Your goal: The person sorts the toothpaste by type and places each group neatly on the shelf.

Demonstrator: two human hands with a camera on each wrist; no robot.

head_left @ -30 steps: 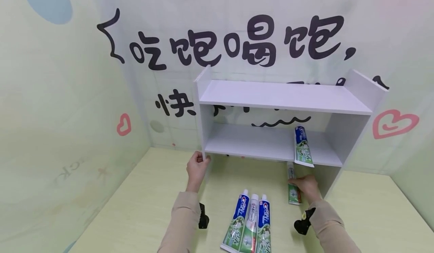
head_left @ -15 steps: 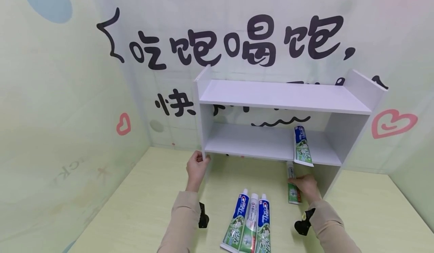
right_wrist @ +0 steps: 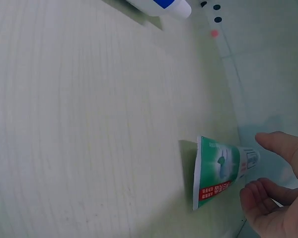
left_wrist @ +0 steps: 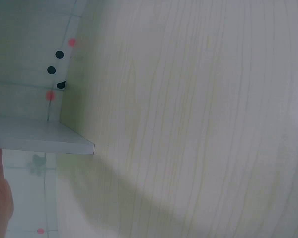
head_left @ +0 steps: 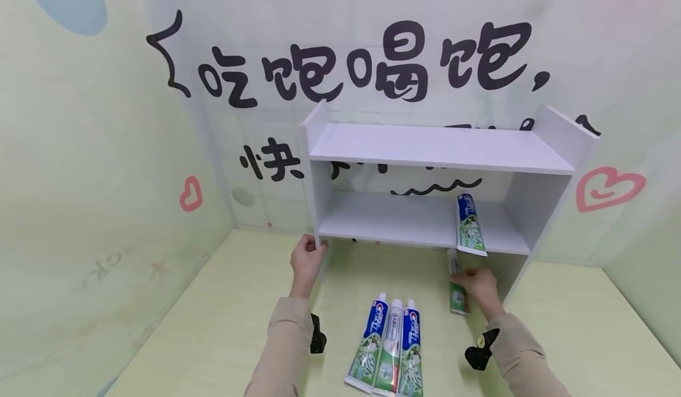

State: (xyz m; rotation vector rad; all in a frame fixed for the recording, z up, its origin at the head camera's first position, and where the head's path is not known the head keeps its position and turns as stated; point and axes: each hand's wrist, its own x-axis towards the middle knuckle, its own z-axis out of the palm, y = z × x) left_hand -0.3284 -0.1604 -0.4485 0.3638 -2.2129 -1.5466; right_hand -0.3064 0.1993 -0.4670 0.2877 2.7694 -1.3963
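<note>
Five toothpaste tubes [head_left: 391, 341], one shelf unit [head_left: 393, 215]

I see the white shelf [head_left: 441, 147] upright, right of centre in the head view. Beneath its middle board, lower right, I have a green-and-white toothpaste tube [head_left: 459, 302] lying cap-end away.

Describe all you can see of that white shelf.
The white shelf looks like smooth board: two side panels, two horizontal boards, open at the back. It appears to stand upright on the pale table. The left hand holds its left panel; a blue-and-green tube lies on the lower board, flat end at the front edge.
</note>
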